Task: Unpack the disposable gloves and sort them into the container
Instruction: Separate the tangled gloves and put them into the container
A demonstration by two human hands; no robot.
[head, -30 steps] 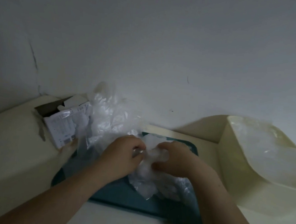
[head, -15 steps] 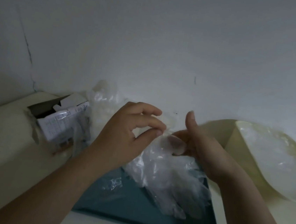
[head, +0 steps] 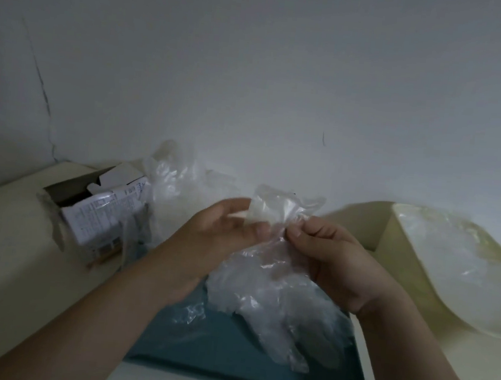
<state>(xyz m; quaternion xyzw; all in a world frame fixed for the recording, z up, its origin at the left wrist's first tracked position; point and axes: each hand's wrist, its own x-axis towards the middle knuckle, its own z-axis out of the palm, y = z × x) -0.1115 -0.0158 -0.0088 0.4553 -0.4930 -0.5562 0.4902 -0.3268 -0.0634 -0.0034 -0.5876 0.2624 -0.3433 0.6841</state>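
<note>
A clear disposable glove (head: 276,288) hangs in the air over the teal tray (head: 220,350), its fingers pointing down. My left hand (head: 222,236) pinches the glove's cuff on the left between thumb and fingers. My right hand (head: 329,253) pinches the cuff on the right. The cream container (head: 420,269) stands at the right with clear gloves (head: 453,251) lying inside it. A heap of loose clear gloves (head: 176,179) lies behind the tray.
An opened cardboard glove box (head: 99,208) lies on its side at the left on the cream tabletop (head: 4,256). A scrap of clear plastic (head: 193,310) lies on the tray. The wall stands close behind everything.
Both hands rose from the pile on the tray with one glove. Its cuff is now pulled apart between my two hands, and the glove hangs higher.
</note>
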